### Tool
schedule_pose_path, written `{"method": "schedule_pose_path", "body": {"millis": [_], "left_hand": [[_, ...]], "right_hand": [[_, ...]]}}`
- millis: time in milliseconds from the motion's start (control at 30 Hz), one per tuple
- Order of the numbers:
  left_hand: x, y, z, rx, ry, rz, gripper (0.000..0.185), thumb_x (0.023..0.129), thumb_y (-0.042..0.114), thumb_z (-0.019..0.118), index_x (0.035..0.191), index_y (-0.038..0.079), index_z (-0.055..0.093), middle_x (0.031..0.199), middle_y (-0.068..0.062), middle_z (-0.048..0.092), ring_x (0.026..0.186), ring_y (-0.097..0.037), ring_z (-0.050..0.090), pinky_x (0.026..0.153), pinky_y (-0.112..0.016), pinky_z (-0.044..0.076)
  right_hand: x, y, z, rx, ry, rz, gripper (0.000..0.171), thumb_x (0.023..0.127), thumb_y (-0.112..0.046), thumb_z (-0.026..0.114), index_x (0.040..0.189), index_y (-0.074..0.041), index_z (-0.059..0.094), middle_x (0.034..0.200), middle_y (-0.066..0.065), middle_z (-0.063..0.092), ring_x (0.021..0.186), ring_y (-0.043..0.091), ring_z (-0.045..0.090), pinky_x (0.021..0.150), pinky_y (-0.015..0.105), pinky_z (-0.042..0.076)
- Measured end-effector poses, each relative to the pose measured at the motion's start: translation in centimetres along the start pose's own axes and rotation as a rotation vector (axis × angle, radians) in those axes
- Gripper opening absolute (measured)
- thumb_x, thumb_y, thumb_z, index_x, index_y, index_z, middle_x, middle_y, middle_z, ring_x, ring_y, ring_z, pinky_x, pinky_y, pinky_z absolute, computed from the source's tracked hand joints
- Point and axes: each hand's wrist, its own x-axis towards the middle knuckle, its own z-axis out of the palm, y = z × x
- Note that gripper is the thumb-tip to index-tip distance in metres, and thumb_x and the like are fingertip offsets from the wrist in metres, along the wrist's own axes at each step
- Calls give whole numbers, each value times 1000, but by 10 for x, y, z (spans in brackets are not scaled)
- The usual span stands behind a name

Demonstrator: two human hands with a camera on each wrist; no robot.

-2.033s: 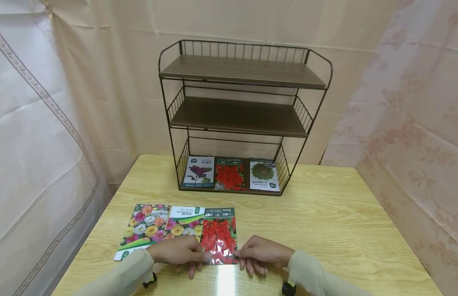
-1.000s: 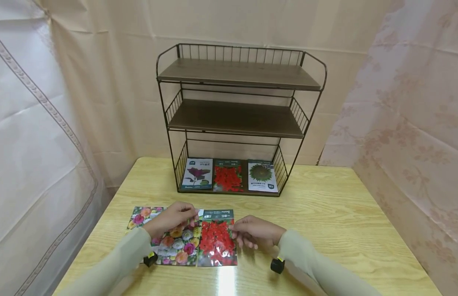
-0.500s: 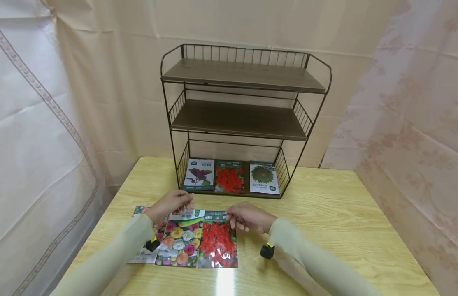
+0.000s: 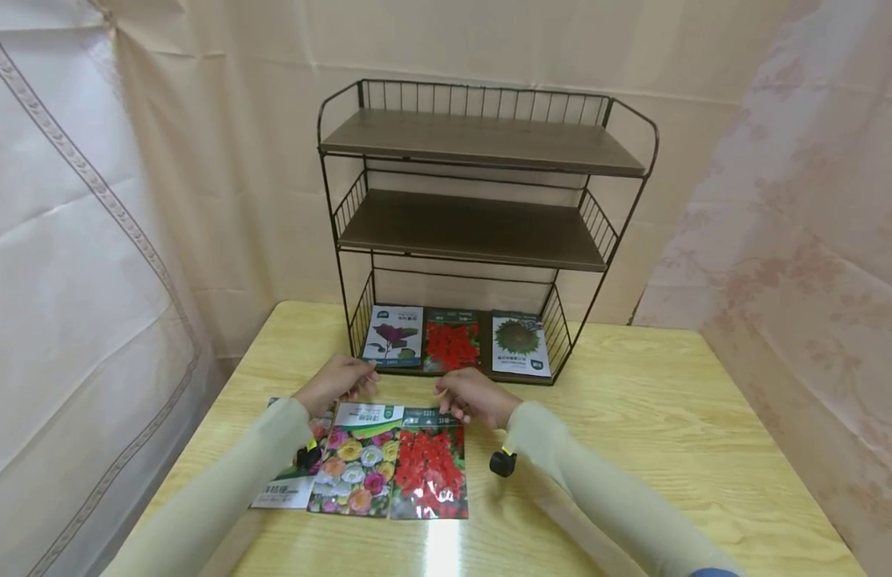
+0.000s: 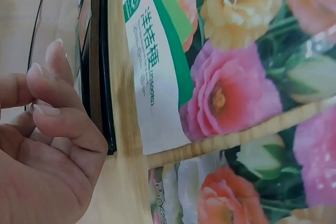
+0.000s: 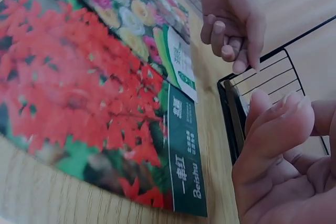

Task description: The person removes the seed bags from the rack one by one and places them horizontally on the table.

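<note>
The left hand (image 4: 335, 383) hovers just above the counter (image 4: 633, 417), past the far edge of the mixed-flower packet (image 4: 355, 458). Its fingers are loosely curled and hold nothing; the left wrist view shows the fingertips (image 5: 47, 109) drawn together over bare wood, clear of the packet's white and green header. The right hand (image 4: 469, 396) hovers just beyond the far edge of the red-flower packet (image 4: 429, 463), fingers (image 6: 273, 116) relaxed and bent, gripping nothing; in the right wrist view it is close above the packet's dark green header strip but not touching it.

Three packets lie flat in a row near the counter's front edge. The red-flower packet is rightmost, the mixed-flower packet is just beside it on the left with their long edges touching or slightly overlapped, and a third packet (image 4: 285, 486) sits leftmost, mostly hidden under the left sleeve (image 4: 222, 497).

Behind the hands stands a black wire rack (image 4: 482, 232) with three wooden shelves. Its bottom shelf carries three more packets side by side: a purple-plant packet (image 4: 393, 336) on the left, a red one (image 4: 451, 343) in the middle, and a sunflower packet (image 4: 520, 344) on the right. The upper two shelves hold nothing visible. Pale curtains (image 4: 92, 200) hang around the counter.
</note>
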Motion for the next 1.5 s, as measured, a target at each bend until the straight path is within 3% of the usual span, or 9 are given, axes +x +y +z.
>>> {"method": "schedule_pose_path", "body": {"millis": [467, 767, 1000, 1500], "left_hand": [[17, -3, -1, -31, 18, -93, 44, 111, 27, 45, 111, -9, 70, 85, -12, 75, 52, -7, 45, 46, -21, 36], [18, -12, -7, -150, 48, -139, 47, 112, 29, 43, 112, -10, 68, 90, -15, 76, 48, -5, 44, 44, -21, 36], [20, -12, -11, -191, 70, -187, 50, 112, 34, 43, 115, -10, 67, 94, -17, 75, 49, -5, 45, 43, -20, 38], [28, -19, -11, -148, 68, -237, 45, 112, 31, 45, 111, -8, 69, 91, -14, 76, 48, -8, 54, 42, -20, 41]], "right_hand": [[24, -8, 1, 57, 53, -6, 43, 107, -21, 51, 137, 10, 54, 69, 2, 64, 48, 4, 45, 44, 17, 40], [38, -8, 11, 75, 87, 1, 39, 105, -15, 53, 130, 14, 57, 65, 2, 61, 46, 4, 44, 42, 17, 39], [53, -11, 16, 89, 154, -16, 40, 105, -16, 54, 134, 11, 57, 67, 6, 61, 47, 5, 44, 43, 17, 38], [68, -13, 22, 58, 224, 61, 43, 108, -24, 51, 107, 15, 70, 68, 7, 66, 44, 4, 44, 40, 17, 38]]}}
